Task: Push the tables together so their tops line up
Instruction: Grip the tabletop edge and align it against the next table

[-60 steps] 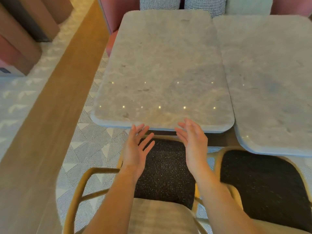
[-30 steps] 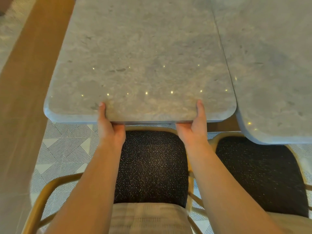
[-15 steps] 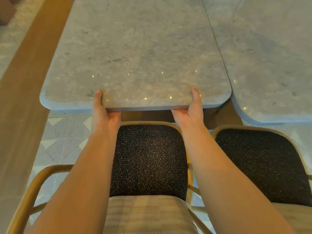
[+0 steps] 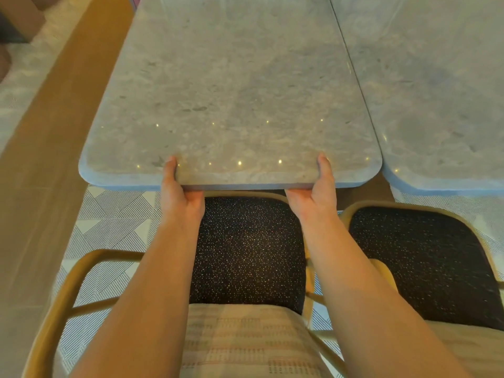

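We clamp left hand [image 4: 181, 196] and right hand [image 4: 316, 195] on near edge of left table [image 4: 231, 91]; a slight nearward pull should level it with right table [image 4: 436, 91].

One speckled chair [image 4: 246, 252] stands beside another [image 4: 420, 263] on perhaps-carpeted floor [image 4: 114, 225].

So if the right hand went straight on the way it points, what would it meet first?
The left table: the right hand grips its near edge, thumb on top pointing away, so going on only presses into that edge. Fingers underneath are hidden.
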A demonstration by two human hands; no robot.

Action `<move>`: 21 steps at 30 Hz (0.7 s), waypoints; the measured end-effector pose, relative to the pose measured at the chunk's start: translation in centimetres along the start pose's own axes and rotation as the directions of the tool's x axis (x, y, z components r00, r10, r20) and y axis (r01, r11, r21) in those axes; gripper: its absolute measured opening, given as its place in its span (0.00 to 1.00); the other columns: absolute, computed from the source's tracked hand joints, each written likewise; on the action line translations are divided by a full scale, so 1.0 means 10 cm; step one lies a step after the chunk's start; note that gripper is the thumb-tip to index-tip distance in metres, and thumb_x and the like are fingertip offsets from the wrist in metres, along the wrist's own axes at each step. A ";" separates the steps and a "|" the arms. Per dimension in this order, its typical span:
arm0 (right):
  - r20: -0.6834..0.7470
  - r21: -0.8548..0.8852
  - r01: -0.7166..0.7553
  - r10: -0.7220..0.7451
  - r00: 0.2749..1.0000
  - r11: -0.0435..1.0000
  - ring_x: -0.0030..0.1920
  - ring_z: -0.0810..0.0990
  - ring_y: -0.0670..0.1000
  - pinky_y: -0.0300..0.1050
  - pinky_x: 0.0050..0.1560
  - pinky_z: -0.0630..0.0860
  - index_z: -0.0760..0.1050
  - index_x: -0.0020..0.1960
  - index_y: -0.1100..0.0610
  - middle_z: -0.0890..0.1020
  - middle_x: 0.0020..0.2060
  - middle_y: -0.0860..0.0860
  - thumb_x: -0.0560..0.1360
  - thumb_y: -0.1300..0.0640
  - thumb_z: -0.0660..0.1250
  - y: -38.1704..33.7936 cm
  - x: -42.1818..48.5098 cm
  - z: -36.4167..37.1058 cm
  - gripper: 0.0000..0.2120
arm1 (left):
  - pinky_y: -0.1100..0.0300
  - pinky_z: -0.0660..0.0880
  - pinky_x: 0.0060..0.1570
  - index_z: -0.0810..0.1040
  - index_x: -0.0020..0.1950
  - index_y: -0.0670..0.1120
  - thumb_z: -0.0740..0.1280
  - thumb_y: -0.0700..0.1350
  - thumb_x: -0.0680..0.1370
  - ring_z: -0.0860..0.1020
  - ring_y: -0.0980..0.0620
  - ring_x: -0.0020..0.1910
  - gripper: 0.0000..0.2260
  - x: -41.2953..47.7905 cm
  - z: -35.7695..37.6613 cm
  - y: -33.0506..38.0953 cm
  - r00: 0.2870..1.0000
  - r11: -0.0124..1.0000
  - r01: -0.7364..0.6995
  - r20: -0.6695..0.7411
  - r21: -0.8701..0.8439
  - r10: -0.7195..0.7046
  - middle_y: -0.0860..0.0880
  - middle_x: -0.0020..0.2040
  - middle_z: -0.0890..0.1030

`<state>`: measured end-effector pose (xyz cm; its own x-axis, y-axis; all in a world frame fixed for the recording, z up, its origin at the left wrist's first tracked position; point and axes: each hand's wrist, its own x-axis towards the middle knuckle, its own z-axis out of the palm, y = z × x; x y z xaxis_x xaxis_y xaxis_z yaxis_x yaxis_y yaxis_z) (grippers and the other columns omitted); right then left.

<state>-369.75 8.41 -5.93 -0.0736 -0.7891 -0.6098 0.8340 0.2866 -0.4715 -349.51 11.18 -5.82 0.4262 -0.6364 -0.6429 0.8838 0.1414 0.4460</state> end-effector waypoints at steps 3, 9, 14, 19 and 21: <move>-0.005 0.124 -0.055 0.056 0.998 0.991 0.63 0.85 0.60 0.63 0.68 0.80 0.75 0.72 0.55 0.86 0.62 0.58 0.81 0.51 0.72 -0.01 0.02 -0.09 0.21 | 0.46 0.78 0.71 0.78 0.68 0.43 0.72 0.44 0.83 0.84 0.44 0.65 0.14 -0.03 -0.05 0.01 1.000 0.999 -0.010 0.002 0.043 0.010 0.43 0.64 0.86; 0.019 0.157 -0.098 0.096 0.995 0.983 0.64 0.85 0.62 0.65 0.70 0.77 0.77 0.70 0.54 0.86 0.62 0.59 0.80 0.50 0.74 0.02 0.00 -0.20 0.21 | 0.43 0.78 0.70 0.78 0.65 0.44 0.73 0.44 0.83 0.85 0.42 0.64 0.13 -0.11 -0.13 0.03 1.000 0.999 0.017 0.001 0.029 -0.017 0.42 0.63 0.86; -0.005 0.152 -0.091 0.093 0.996 0.984 0.62 0.86 0.61 0.64 0.66 0.80 0.77 0.70 0.54 0.88 0.59 0.59 0.79 0.50 0.74 0.01 -0.03 -0.19 0.21 | 0.45 0.80 0.68 0.79 0.63 0.45 0.72 0.45 0.83 0.86 0.45 0.60 0.10 -0.14 -0.12 0.04 0.999 0.998 0.023 -0.023 0.051 -0.022 0.44 0.59 0.88; -0.005 0.146 -0.116 0.118 0.993 0.982 0.54 0.90 0.59 0.59 0.51 0.86 0.79 0.67 0.54 0.89 0.54 0.58 0.79 0.49 0.74 -0.01 -0.02 -0.19 0.18 | 0.46 0.81 0.67 0.78 0.66 0.46 0.71 0.45 0.83 0.86 0.44 0.61 0.12 -0.11 -0.11 0.03 1.000 0.998 0.021 -0.021 0.054 -0.020 0.44 0.59 0.88; -0.010 0.139 -0.123 0.125 0.992 0.983 0.52 0.90 0.59 0.59 0.49 0.87 0.79 0.66 0.54 0.89 0.54 0.58 0.79 0.49 0.74 0.00 -0.02 -0.20 0.18 | 0.46 0.82 0.65 0.78 0.65 0.46 0.72 0.46 0.83 0.86 0.45 0.60 0.12 -0.11 -0.11 0.03 0.999 0.998 0.019 -0.033 0.062 -0.017 0.44 0.55 0.89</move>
<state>-370.84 9.64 -7.02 0.0259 -0.7416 -0.6703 0.9046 0.3029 -0.3001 -349.51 12.74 -5.68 0.4168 -0.6137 -0.6705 0.8783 0.0819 0.4710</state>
